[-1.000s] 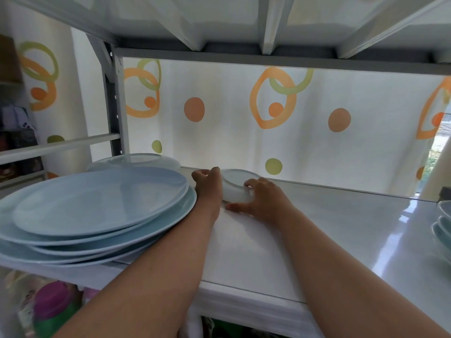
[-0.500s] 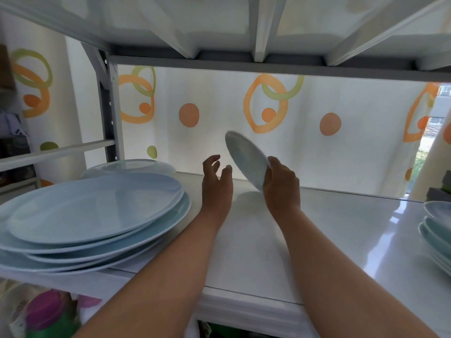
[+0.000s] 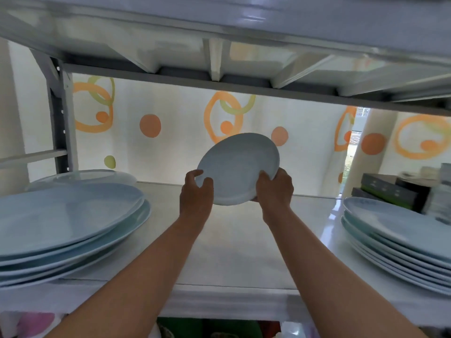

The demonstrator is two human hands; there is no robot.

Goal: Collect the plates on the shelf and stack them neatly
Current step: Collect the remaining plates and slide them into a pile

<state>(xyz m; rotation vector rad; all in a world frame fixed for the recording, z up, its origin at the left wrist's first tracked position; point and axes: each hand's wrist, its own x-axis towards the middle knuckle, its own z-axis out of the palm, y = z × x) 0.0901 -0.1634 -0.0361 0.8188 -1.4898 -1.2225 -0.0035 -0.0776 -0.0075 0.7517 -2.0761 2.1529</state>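
A person reaches both bare arms into a white shelf (image 3: 234, 252). Between the hands is a small pale blue plate (image 3: 238, 169), held in the air above the middle of the shelf. It is tilted, with its broad face turned toward the viewer and its top edge leaning away to the right.

The left hand (image 3: 196, 191) grips the plate's lower left rim, its fingers (image 3: 195, 173) curled over the edge and the thumb pressed on the near face. The right hand (image 3: 274, 189) holds the lower right rim; its thumb lies on the edge, and the other fingers are hidden behind the plate, so their spread cannot be told.

On the left of the shelf sits a stack of large pale blue plates (image 3: 70, 215), with one more plate (image 3: 83, 175) lying flat just behind it. On the right sits a second stack of plates (image 3: 395, 230), partly cut off by the edge of the view. Behind that stack are dark boxes (image 3: 390, 191).

A white curtain (image 3: 170, 142) printed with orange and green rings and dots hangs behind the shelf. The grey underside of an upper shelf (image 3: 219, 32) runs overhead.
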